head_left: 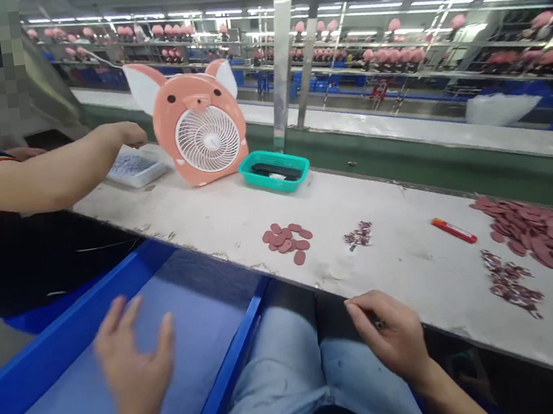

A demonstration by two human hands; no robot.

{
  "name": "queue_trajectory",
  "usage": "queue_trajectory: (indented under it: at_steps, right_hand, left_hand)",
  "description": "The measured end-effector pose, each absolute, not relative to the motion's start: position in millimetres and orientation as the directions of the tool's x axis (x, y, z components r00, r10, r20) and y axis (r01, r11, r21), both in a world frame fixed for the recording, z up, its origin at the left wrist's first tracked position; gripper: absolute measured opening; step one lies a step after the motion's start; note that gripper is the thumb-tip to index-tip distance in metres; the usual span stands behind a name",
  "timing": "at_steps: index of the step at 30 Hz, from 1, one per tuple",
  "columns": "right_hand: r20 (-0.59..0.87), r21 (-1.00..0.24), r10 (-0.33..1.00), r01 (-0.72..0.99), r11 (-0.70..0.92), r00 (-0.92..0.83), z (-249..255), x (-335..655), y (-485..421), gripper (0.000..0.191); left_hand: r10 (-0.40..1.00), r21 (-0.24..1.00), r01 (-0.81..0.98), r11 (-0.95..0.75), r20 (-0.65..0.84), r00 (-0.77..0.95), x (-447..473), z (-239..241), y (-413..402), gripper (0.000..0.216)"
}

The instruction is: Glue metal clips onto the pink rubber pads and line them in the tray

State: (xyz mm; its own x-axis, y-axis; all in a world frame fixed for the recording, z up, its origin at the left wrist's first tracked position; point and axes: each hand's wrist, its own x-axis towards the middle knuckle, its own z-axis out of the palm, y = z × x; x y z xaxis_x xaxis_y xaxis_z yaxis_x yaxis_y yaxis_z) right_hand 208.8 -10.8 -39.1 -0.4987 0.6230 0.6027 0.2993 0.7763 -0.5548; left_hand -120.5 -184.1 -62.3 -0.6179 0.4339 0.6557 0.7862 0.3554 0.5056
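My left hand (137,362), slightly blurred, hovers over the blue bin (240,342) with its fingers spread and nothing in it. At the table's front edge my right hand (395,333) is closed, thumb against the curled fingers; a tiny dark bit shows in its palm, too small to name. Beyond it on the white tabletop lie a small group of flat reddish-brown oval pieces (285,241) and a little heap of small shiny metallic parts (359,234). Farther right are a larger pile of the oval pieces (546,231) and another heap of shiny parts (511,282).
A pink pig-shaped fan (207,138) stands at the back, beside a green basket (276,179) with dark pieces inside. A red pen-like tool (453,230) lies to the right. At left a co-worker's arm (51,174) reaches over a white tray (139,175).
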Motion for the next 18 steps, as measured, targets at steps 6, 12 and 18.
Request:
queue_trajectory:
  at_steps: [6, 12, 18]
  right_hand:
    - [0.654, -0.458, 0.609, 0.406, 0.791, -0.449, -44.8, 224.7, -14.0, 0.005]
    - [0.767, -0.320, 0.543, 0.528, 0.786, -0.343, -22.3, 239.5, 1.0, 0.007]
    - [0.742, -0.333, 0.603, 0.620, 0.710, -0.292, 12.6, 243.6, 38.9, 0.017]
  left_hand:
    - [0.548, 0.559, 0.821, 0.115, 0.654, -0.521, -90.5, -79.1, -135.9, 0.042]
    - [0.589, 0.606, 0.792, 0.070, 0.616, -0.523, -84.0, -99.6, -143.6, 0.031]
    - [0.658, 0.617, 0.787, 0.004, 0.591, -0.467, -90.7, -106.8, -129.9, 0.022]
